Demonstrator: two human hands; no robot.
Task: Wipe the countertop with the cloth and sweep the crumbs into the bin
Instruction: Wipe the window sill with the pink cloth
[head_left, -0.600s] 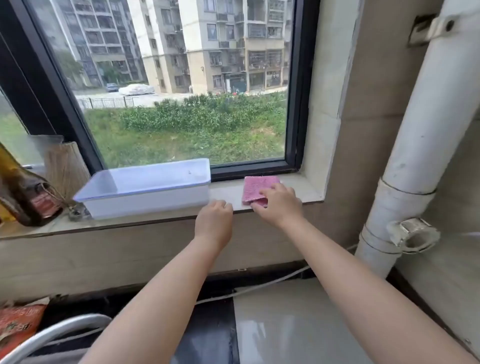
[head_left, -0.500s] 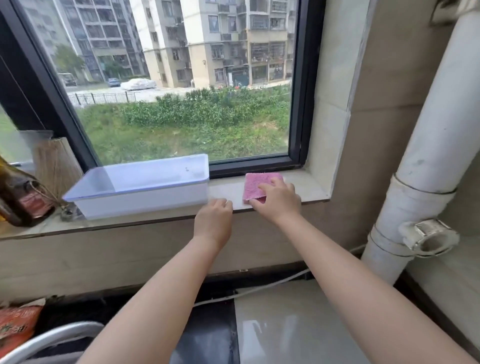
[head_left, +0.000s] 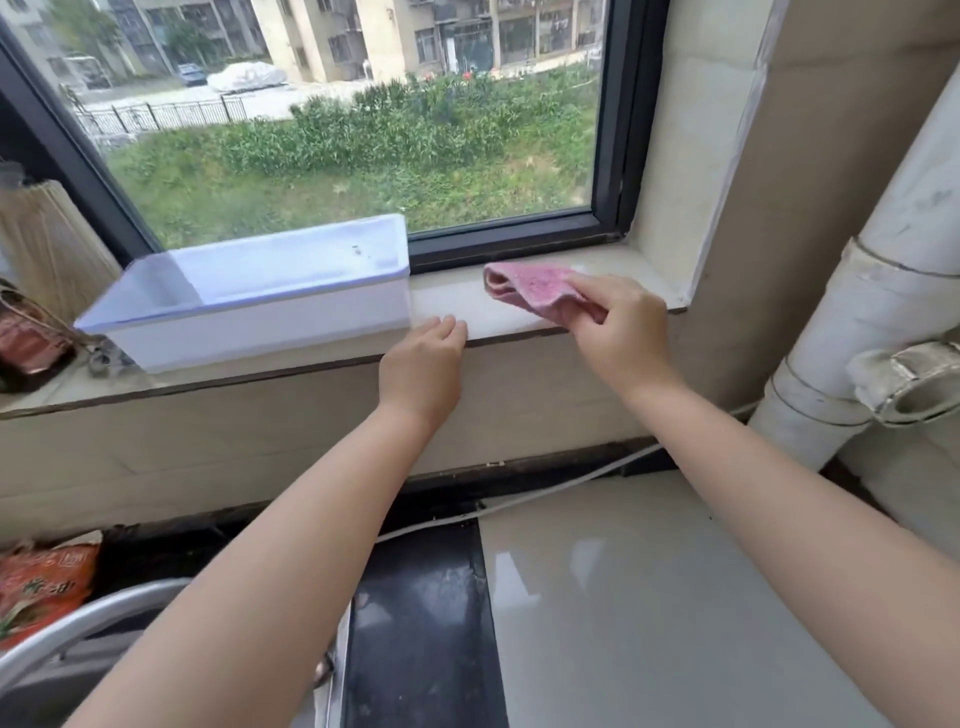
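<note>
One cloth (head_left: 530, 288): pink, nubbly weave, folded over on itself, its left end drooping in a loose roll. I see my right hand (head_left: 621, 327) pinching its near corner between thumb and curled fingers, lifting that side off the sill surface (head_left: 452, 306); the far part seems to touch the stone just in front of the window frame (head_left: 519, 244), though I cannot tell for certain.

My left hand (head_left: 423, 364) holds nothing, fingers together and fairly straight, tips resting on the sill's front edge just left of the cloth.

One bin (head_left: 249, 296): a white rectangular plastic tub with a bluish rim, standing on the sill left of both hands, a few dark specks inside.

One white drainpipe (head_left: 857, 291) at right. One orange packet (head_left: 41, 582) lower left with printed characters, too blurred to read.
</note>
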